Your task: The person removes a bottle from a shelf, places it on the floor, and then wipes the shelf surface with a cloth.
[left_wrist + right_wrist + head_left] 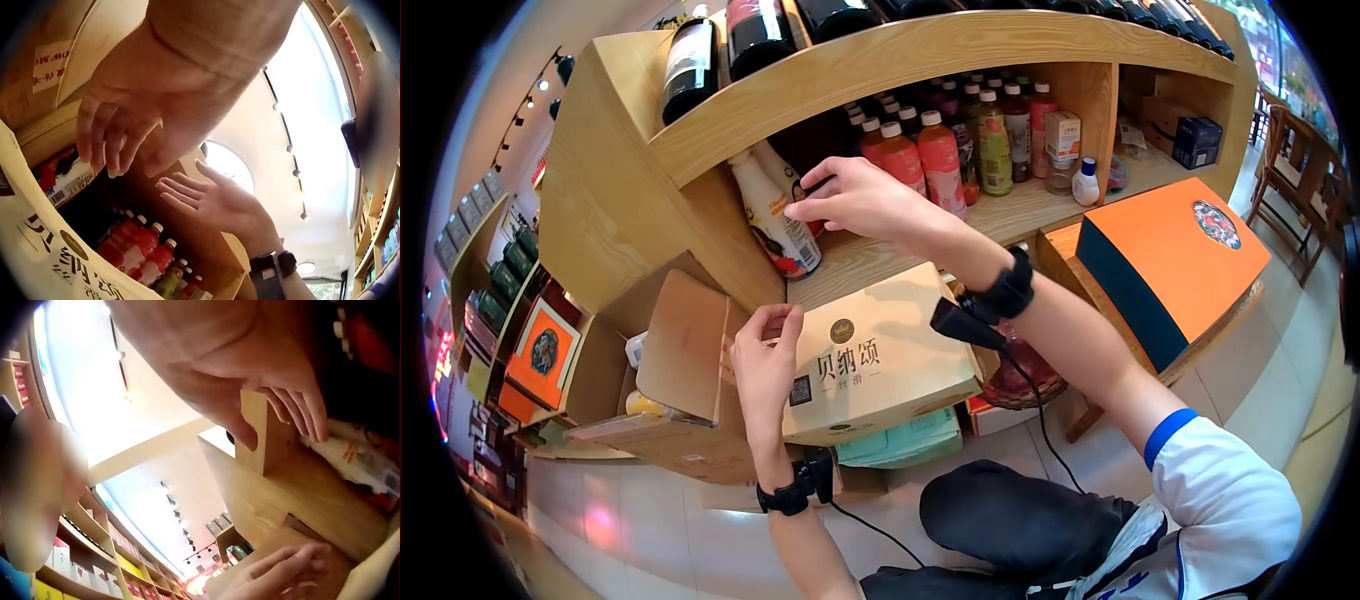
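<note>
My right hand (868, 202) reaches into the shelf with its fingers loosely bent and holds nothing. Its fingertips overlap a white bottle (762, 212) in the head view; this bottle leans in the shelf's left corner, and a second white bottle stands partly hidden behind it. In the right wrist view, a white bottle (359, 459) lies just beyond the fingers. By the left end of a closed tan carton (895, 335) with Chinese lettering, my left hand (762, 365) hangs with fingers loosely curled and nothing in them. The carton's lettered face (47, 231) also shows in the left wrist view.
Several pink-red bottles (943, 165) and a green-labelled bottle (994, 150) fill the shelf's middle. An open cardboard box (685, 345) stands left of the carton, and an orange gift box (1170, 265) sits to the right. Dark wine bottles (691, 65) lie along the top shelf.
</note>
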### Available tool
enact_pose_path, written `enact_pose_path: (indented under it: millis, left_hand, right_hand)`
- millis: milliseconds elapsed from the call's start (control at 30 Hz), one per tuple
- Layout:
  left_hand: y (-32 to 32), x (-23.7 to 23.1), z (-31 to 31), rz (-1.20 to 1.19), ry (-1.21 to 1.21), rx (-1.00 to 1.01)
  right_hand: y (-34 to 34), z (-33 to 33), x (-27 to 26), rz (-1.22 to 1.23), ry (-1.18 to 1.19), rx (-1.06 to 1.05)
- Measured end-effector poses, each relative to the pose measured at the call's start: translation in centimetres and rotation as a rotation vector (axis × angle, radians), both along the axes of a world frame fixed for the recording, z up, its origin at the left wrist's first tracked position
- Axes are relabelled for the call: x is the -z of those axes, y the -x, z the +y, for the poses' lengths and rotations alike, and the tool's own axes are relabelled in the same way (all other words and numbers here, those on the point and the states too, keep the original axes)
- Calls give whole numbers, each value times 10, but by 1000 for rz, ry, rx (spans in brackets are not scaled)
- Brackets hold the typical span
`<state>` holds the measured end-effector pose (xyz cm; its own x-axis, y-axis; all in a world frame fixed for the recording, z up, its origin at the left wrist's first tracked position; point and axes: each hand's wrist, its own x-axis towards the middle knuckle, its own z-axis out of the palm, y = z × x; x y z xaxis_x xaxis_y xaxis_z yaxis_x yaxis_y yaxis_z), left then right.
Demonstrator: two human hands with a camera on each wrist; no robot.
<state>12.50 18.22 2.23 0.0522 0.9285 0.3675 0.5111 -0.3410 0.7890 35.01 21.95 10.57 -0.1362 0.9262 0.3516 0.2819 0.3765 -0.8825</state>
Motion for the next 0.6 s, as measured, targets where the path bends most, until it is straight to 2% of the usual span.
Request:
enact_pose_path:
  millis: [167,233,600]
  left_hand:
    - [1,-6,-4,70,-34,-55]
    - [5,-4,0,84,-46,-78]
    - [14,14,15,102,-34,-86]
  right_hand:
    - [31,51,4,-58,47,-14]
    - [42,81,13,-160,26,15]
    - [64,143,43,-356,-91,131]
